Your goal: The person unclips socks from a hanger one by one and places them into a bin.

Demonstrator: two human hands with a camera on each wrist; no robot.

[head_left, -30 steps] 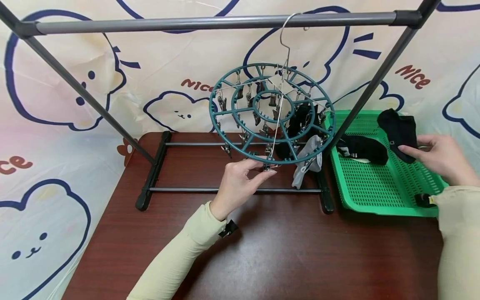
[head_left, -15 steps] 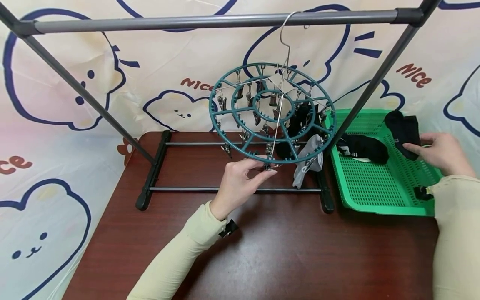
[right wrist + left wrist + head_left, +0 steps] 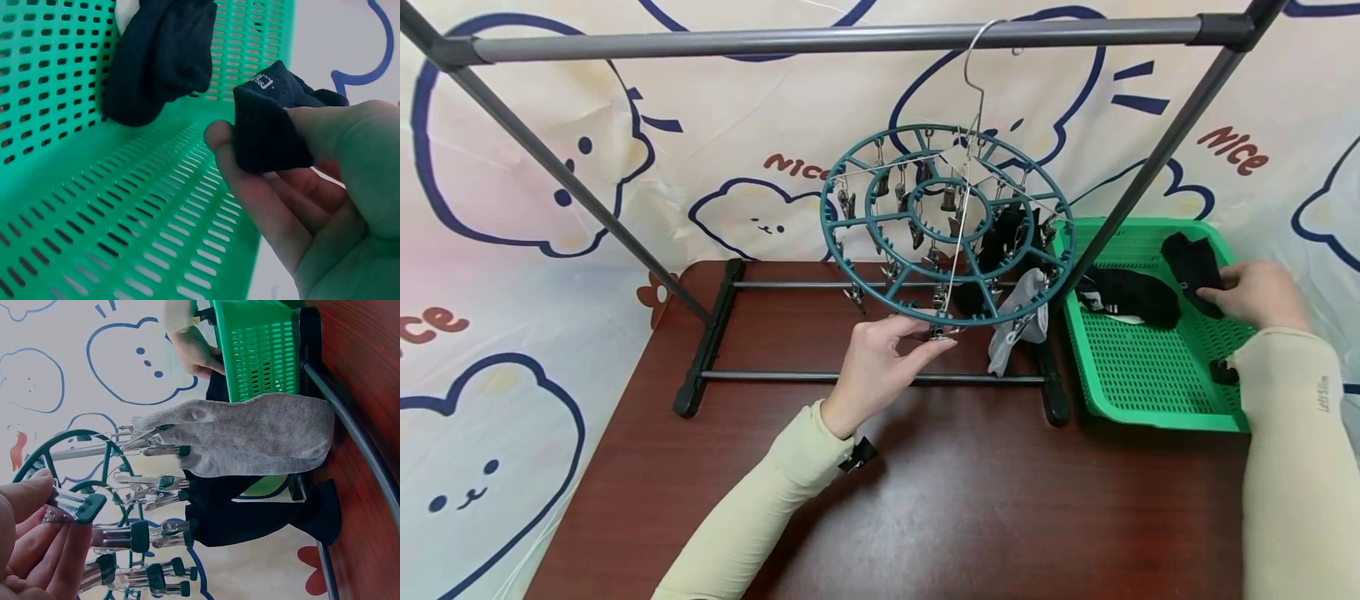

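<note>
My left hand [image 3: 880,354] pinches a metal clip with green tips [image 3: 78,505] at the front of a round green drying hanger [image 3: 898,287]; nothing is between the clip's tips. A black sock [image 3: 1193,271] is in my right hand [image 3: 1262,296], held between thumb and fingers over the green basket; a small white mark shows on it in the right wrist view. To the right of my left hand, a grey sock [image 3: 262,434] hangs from clips, with black socks [image 3: 250,525] hanging beside it. Several other clips dangle bare from the rings.
The green basket [image 3: 1150,415] stands on the table [image 3: 962,508] at the right, with another black sock [image 3: 1131,297] in it. A grey metal rack [image 3: 737,43] carries the hanger by its hook; a slanting post passes between hanger and basket.
My right hand, still holding the black sock, shifts slightly right, then back left, and its forearm swings left over the basket. My left hand stays at the clip.
</note>
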